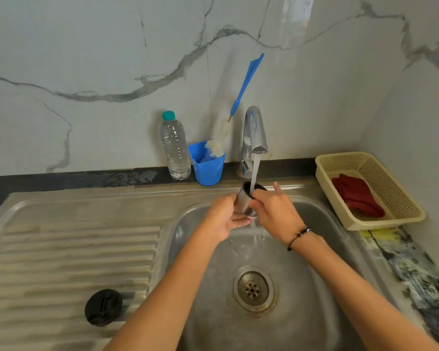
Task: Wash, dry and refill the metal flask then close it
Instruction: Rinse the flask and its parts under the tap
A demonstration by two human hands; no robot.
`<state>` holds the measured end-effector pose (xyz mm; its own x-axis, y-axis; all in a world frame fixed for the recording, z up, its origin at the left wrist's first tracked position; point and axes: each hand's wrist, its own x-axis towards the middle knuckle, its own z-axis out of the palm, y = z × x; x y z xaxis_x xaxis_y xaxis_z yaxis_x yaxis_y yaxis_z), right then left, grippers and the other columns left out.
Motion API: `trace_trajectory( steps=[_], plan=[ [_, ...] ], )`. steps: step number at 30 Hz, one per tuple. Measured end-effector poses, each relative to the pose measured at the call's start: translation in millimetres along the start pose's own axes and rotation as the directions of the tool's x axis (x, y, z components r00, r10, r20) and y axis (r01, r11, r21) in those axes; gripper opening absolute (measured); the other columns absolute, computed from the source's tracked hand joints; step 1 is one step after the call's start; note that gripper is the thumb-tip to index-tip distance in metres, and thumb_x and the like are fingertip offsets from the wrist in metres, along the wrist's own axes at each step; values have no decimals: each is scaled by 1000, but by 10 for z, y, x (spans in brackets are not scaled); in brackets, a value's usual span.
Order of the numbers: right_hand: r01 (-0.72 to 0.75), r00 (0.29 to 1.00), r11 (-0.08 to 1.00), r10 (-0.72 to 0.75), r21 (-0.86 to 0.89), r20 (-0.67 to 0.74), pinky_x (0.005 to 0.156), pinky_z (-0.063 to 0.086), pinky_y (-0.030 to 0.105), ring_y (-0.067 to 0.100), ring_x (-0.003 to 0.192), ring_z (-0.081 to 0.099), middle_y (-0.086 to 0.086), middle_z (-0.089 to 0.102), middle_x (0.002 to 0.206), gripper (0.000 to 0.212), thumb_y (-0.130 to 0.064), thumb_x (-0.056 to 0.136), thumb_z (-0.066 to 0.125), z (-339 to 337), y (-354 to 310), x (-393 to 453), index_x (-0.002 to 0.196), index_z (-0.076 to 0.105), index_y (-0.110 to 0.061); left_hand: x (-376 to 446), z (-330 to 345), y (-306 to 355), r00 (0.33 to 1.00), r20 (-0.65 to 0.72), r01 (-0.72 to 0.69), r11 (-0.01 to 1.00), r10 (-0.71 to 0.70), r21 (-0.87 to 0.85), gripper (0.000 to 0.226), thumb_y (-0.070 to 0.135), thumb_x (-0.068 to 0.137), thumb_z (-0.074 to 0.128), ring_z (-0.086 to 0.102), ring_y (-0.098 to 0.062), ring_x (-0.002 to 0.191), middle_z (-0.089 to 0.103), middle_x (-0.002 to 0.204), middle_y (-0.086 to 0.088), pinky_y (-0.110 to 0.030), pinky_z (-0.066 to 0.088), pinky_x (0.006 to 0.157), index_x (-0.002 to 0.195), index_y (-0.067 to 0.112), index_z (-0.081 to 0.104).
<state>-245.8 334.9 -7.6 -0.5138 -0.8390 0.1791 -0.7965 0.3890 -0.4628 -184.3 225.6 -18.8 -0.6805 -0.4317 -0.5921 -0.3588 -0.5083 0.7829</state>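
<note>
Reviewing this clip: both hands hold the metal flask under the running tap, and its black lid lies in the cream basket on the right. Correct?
Not quite. The head view shows the black lid on the ribbed draining board at left. The cream basket holds a red cloth. Both the left hand and right hand do hold the metal flask under the running tap.

Open metal flask [245, 201] tilted under running water, black lid [103, 307] on drainboard

arms: bare, no sleeves | right wrist: dark beaded bracelet [299, 235]
</note>
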Motion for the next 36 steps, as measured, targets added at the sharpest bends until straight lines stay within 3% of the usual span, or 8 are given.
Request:
trace_trajectory(
  steps=[3, 7, 15, 19, 21, 26, 30, 36],
  plan=[
    [152, 969, 933, -205, -325, -138, 82, 48, 30, 26, 67, 62, 9, 63, 73, 10, 4, 77, 65, -43, 23, -22, 81, 62, -5, -6, -114, -79, 999, -35, -28, 998, 30, 49, 15, 10, 99, 45, 68, -30, 89, 69, 94, -15, -37, 55, 84, 102, 6, 60],
    [139, 918, 930, -251, -341, -308, 52, 47, 27, 25, 57, 57, 9, 60, 63, 6, 1, 76, 63, 107, 89, -45, 75, 65, -5, -37, -218, -168, 992, -69, -92, 983, 104, 158, 16, 5, 95, 51, 69, -27, 93, 70, 101, -14, -31, 56, 80, 105, 7, 63],
    [139, 942, 950, -213, -280, -258, 40, 45, 23, 26, 47, 56, 8, 58, 58, 25, 3, 59, 80, 201, 64, -60, 76, 67, -9, -52, -228, -306, 985, -98, -112, 958, 143, 265, 18, 9, 97, 49, 67, -25, 94, 69, 102, -9, -33, 54, 86, 109, 10, 62],
    [175, 920, 951, -250, -255, -301, 57, 54, 31, 24, 56, 61, 7, 61, 59, 17, 5, 65, 74, 182, 28, -95, 63, 62, -7, -28, -215, -341, 991, -67, -99, 969, 117, 227, 15, 10, 97, 50, 67, -24, 93, 69, 101, -9, -32, 54, 84, 106, 11, 62],
    [146, 936, 958, -215, -248, -278, 47, 50, 31, 29, 52, 60, 10, 58, 55, 17, 4, 66, 72, 191, 19, -58, 60, 59, -6, -12, -218, -358, 994, -53, -81, 977, 93, 198, 15, 9, 96, 50, 68, -24, 91, 70, 100, -9, -32, 54, 82, 106, 9, 62],
    [144, 920, 951, -230, -272, -319, 64, 56, 32, 22, 61, 63, 6, 64, 65, 11, -1, 76, 60, 257, 30, -117, 72, 67, -8, -3, -220, -362, 997, -24, -64, 995, 66, 79, 22, 18, 99, 45, 69, -24, 85, 70, 100, -12, -34, 54, 82, 105, 6, 64],
    [131, 953, 970, -181, -204, -245, 50, 55, 33, 26, 61, 63, 6, 64, 66, 7, -4, 77, 62, 380, 85, -130, 76, 67, -10, 8, -183, -355, 997, 66, 37, 997, -33, -62, 40, 39, 101, 40, 68, -24, 85, 71, 89, -10, -37, 54, 76, 101, 6, 62],
    [137, 936, 987, -103, 78, -337, 86, 46, 24, 19, 81, 68, 4, 71, 89, 29, -23, 87, 46, 331, 149, -238, 90, 70, -8, 34, -136, -235, 989, 103, -76, 956, 110, -283, 15, 19, 94, 55, 68, -20, 80, 70, 82, -8, -34, 55, 72, 95, 7, 62]
  ],
)
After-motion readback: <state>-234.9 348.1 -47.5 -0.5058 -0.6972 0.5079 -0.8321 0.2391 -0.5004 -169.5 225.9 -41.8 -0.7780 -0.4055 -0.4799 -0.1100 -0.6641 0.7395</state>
